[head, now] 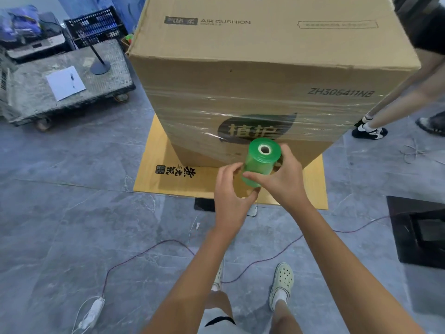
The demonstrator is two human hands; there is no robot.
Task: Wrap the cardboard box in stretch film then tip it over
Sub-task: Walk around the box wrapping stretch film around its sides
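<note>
You count one cardboard box (265, 80), one roll of green stretch film (261, 162), and two hands of your own, the left hand (230, 189) and the right hand (283, 182). There is one flat cardboard sheet (154, 169), one wheeled cart (31, 97), one sheet of paper (65, 83), one black crate (96, 26) and two pale clogs (283, 283).

Grey marbled floor tiles (72, 213), a wheeled platform cart (72, 92) (dusty) far left.

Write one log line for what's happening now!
step: wrapping | left hand: grips film roll | right hand: grips film roll | cardboard box: upright, partly wrapped
</note>
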